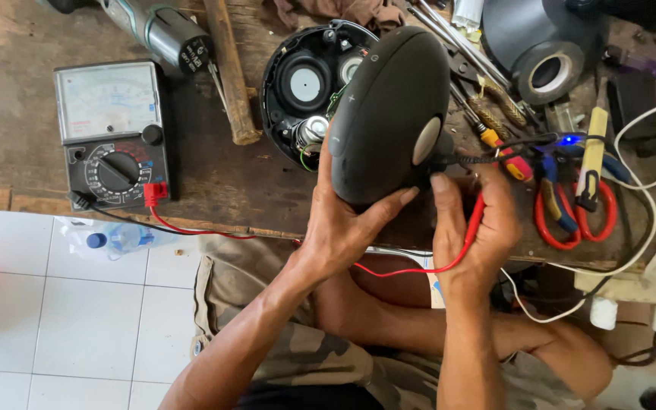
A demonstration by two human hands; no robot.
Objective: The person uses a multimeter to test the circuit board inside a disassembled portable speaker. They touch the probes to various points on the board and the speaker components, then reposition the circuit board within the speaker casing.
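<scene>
Speaker shell (pixel 389 114), dark grey, oval, stands on edge at frame centre, just above the table's (pixel 214 182) near edge. Left hand (pixel 343 220) cups it from 6 o'clock, grip wrapped round the lower rim, thumb out toward 3 o'clock along the bottom. Right hand (pixel 472 228) sits at 4 o'clock of the shell, grip clenched on a red probe (pixel 476 216) w/ red lead (pixel 396 269) looping back toward 9 o'clock under the left wrist; index fingertip touches the shell's lower right edge, near a black braided cable (pixel 468 159) plugged in at the side. Whether the probe tip touches anything: can't tell, hidden by fingers.

Behind the shell at 11 o'clock: the open speaker half (pixel 305 87), round, black, drivers and wiring showing, touching or just beside the shell. Analog multimeter (pixel 111 133) well apart at 9 o'clock, red and black plugs in its lower edge. Wooden hammer handle (pixel 229 72) betw. meter and open half. Black tape roll (pixel 548 72) at 1 o'clock. Red-handled pliers (pixel 575 205) and yellow-handled tool (pixel 592 152) at 3 o'clock, near the right hand. Screwdrivers (pixel 487 114) just right of the shell. Plastic water bottle (pixel 119 237) on the tiled floor (pixel 77 319) at 8 o'clock.
</scene>
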